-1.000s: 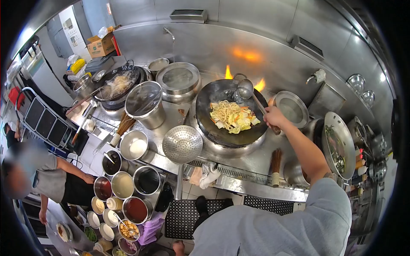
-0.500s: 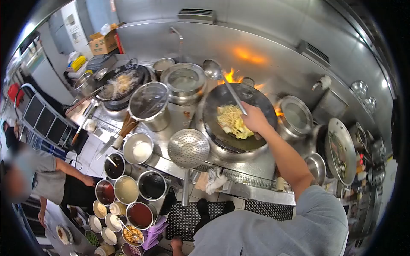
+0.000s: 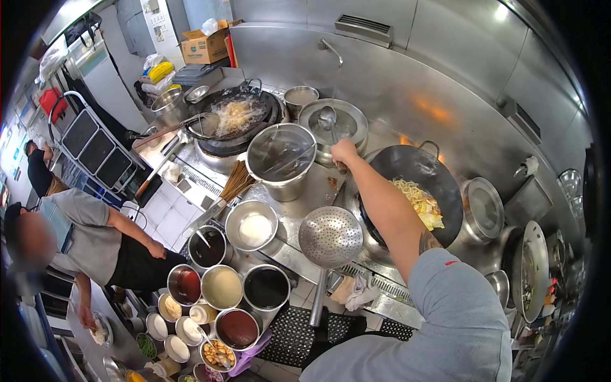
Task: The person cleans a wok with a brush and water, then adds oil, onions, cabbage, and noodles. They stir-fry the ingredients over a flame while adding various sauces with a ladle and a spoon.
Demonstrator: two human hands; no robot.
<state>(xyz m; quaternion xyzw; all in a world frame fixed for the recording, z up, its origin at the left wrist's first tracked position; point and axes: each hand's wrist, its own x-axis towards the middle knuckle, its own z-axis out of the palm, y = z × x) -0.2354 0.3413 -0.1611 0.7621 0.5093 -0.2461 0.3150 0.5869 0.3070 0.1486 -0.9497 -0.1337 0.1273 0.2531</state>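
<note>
My right hand is closed round the handle of a ladle. The ladle's bowl is over a round metal pot of clear liquid, below a wall tap. My forearm passes in front of a large dark wok, which holds pale strips and cabbage-like pieces. An orange flame shows behind the wok's rim. My left hand is out of view.
Left of the pot stand a deep steel pot and another wok with bubbling contents. A perforated strainer lies at the front. Several sauce containers stand lower left. A co-worker stands at the left, one hand by a plate.
My right hand has moved the ladle left, from above the wok to the pot of liquid. The view has shifted, and my left hand has left it. The flames look smaller.
</note>
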